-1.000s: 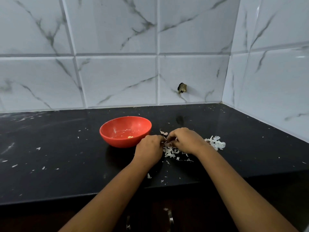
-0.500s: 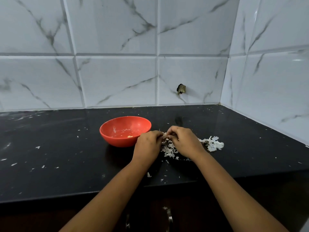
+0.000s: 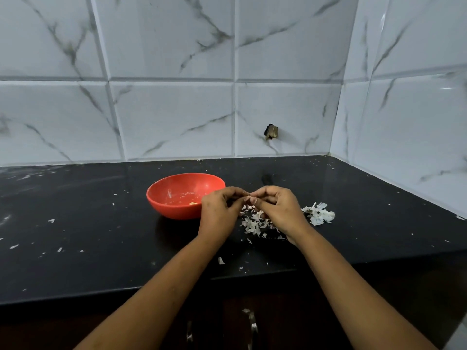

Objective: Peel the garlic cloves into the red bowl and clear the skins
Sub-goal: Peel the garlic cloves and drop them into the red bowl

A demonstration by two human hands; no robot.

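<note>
Pinched at fingertips of L hand [image 3: 219,210] and R hand [image 3: 279,208]: small pale clove [image 3: 249,198], mostly hidden, so can't tell how far peeled. Curled fingers on both, knuckles up, tips meeting, held just above counter [image 3: 75,236]. Sitting on counter just left of L hand, partly behind it: bowl [image 3: 161,198], red, w/ a few yellowish bits and smears inside. Scattered under and between hands: skins [image 3: 254,222]. Just right of R wrist: whiter heap [image 3: 319,213] of more skin. Tiny flecks over rest of counter. Behind: marble-look tiles [image 3: 171,117], w/ dark hole [image 3: 271,132] in one. Below counter edge: metal handles [image 3: 251,324].
</note>
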